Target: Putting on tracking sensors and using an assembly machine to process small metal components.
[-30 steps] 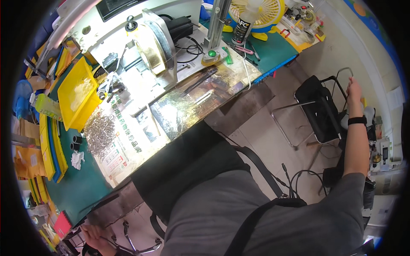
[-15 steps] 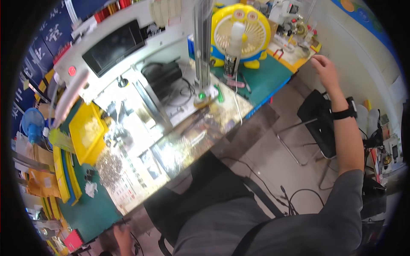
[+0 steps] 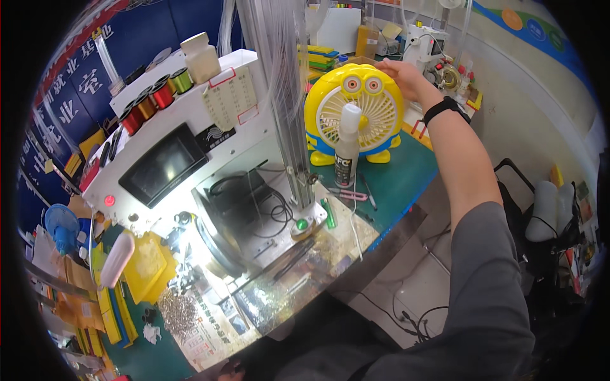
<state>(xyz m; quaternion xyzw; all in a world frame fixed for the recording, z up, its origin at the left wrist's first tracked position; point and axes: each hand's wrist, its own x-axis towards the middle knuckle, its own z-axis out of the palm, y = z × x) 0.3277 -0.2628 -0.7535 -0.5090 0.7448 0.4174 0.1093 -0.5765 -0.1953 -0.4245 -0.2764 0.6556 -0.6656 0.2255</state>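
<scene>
A yellow and blue cartoon-shaped desk fan (image 3: 322, 136) with two round eyes stands on the green mat at the back right. My right hand (image 3: 406, 77) reaches to its upper right edge, fingers stretched out. Part of that hand lies behind the fan, and I cannot tell whether it touches it. In front of the fan stands a bottle (image 3: 345, 155) with a white cap. Low at the picture's bottom edge, a small, dark part of my left hand (image 3: 232, 372) shows below the bench; its fingers cannot be made out.
A white machine with a dark screen (image 3: 164, 166) fills the bench's middle, thread spools (image 3: 161, 95) on top. A clear upright column (image 3: 289, 114) rises beside the fan. At left are a yellow tray (image 3: 145, 270) and a heap of small metal pieces (image 3: 178, 312). Cables (image 3: 410, 324) lie on the floor.
My right hand has moved left from beyond the bench's right end to the fan's top edge. My left hand has shifted right in the picture. The view has tilted up.
</scene>
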